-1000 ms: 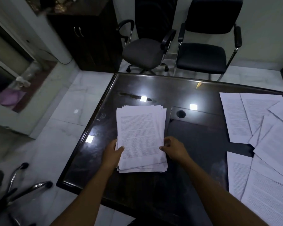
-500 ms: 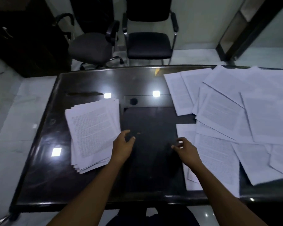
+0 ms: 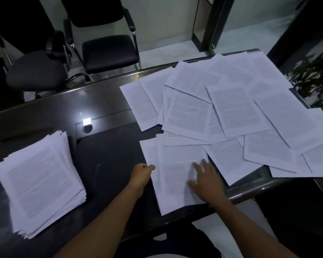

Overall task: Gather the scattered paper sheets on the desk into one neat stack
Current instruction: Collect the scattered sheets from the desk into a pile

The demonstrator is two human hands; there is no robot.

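A dark, glossy worktop [image 3: 104, 151] carries everything here. Well off to the left of the left hand [image 3: 141, 173] sits a thick stack of printed sheets [image 3: 39, 183], its edges fanned and uneven. Under the right hand [image 3: 206, 180] and spreading away beyond it lies a loose scatter of printed sheets [image 3: 231, 112], overlapping at all angles. Between the hands' far side and the stack, a small round grommet hole [image 3: 87, 129] shows in the surface.

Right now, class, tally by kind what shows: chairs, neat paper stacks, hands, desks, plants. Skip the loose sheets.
Chairs: 2, black metal-framed chair, grey swivel chair
Neat white paper stack: 1
Hands: 2, left hand, right hand
Dark glossy desk: 1
Green leafy plant: 1
Total: 7
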